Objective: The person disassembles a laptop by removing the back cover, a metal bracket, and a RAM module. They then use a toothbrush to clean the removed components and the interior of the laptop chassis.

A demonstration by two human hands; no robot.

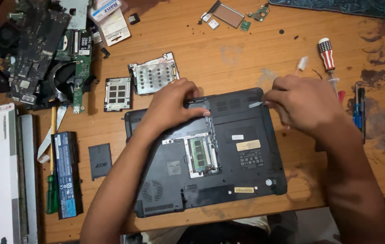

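Head view: an upturned black laptop [210, 153] lies on the wooden worktop [228, 54], its memory bay open. The left hand [172, 106] rests on the rear edge of the laptop, fingers curled, gripping nothing visible. The right hand [303, 104] pinches a thin grey tool [255, 104], tip against the rear edge. A screwdriver [327, 56] lies just beyond the right hand.
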